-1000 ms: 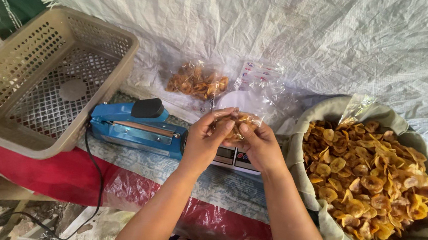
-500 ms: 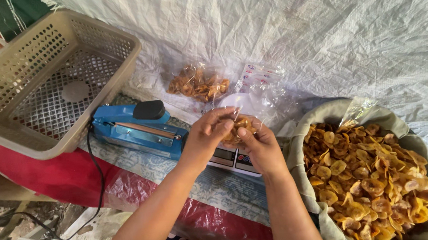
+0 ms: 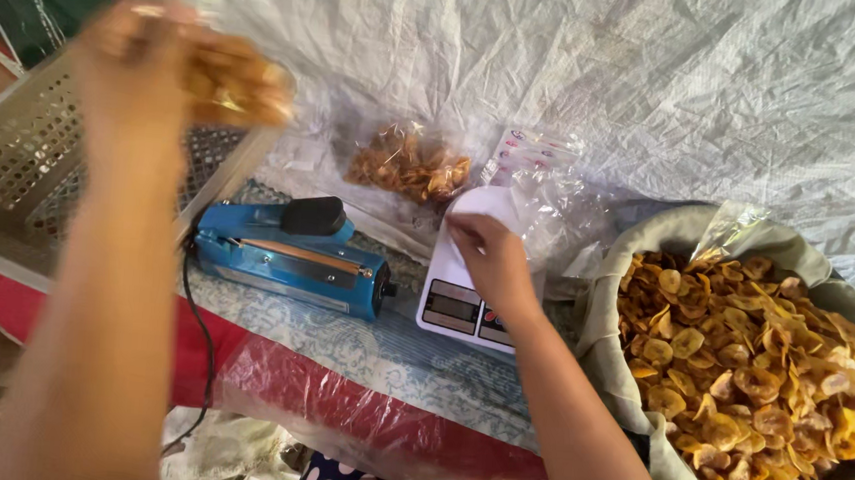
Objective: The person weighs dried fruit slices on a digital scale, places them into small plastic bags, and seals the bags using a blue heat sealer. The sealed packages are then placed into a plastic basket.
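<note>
Far left, the left hand point(image 3: 134, 59) is up high over the tan plastic basket point(image 3: 11, 166), fingers closed around a clear bag of chips point(image 3: 233, 81), all pretty blurry. Just below sits the blue heat sealer point(image 3: 291, 256) on the table point(image 3: 409, 364). Behind it another filled chip bag point(image 3: 408, 163) lies against the white tarp. The right hand point(image 3: 491, 260) rests on the white kitchen scale point(image 3: 464, 293), fingers curled and holding nothing that I can see. Far right, a cloth-lined sack of yellow chips point(image 3: 750, 363).

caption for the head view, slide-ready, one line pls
Left hand lifts a filled chip bag over the basket; right hand rests on the scale.
</note>
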